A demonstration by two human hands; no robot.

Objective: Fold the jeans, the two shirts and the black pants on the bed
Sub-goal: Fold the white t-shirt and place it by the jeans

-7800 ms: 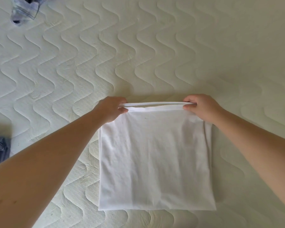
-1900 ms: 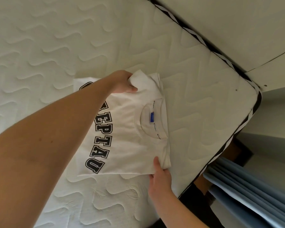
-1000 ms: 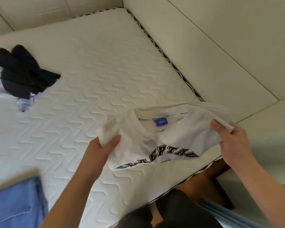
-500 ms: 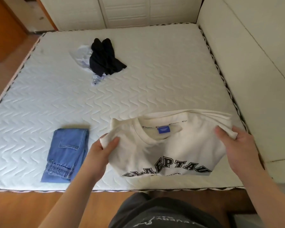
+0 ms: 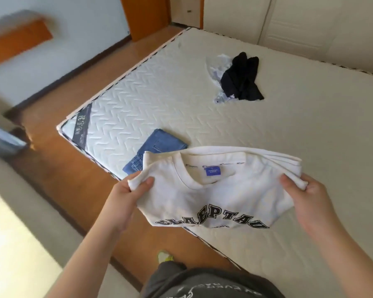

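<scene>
I hold a folded white shirt with black lettering and a blue neck label in the air over the near edge of the bed. My left hand grips its left edge and my right hand grips its right edge. Folded blue jeans lie on the mattress just beyond the shirt's left side, partly hidden by it. The black pants lie crumpled far out on the mattress, on top of a pale shirt that is bunched beneath them.
The mattress corner with a dark label points left. Wooden floor runs along the bed's left and near sides. A wooden door frame and white cupboard doors stand behind the bed.
The folded white shirt has been lifted off the mattress and carried leftward with both hands; my view has swung left, so the jeans now sit right behind the shirt.
</scene>
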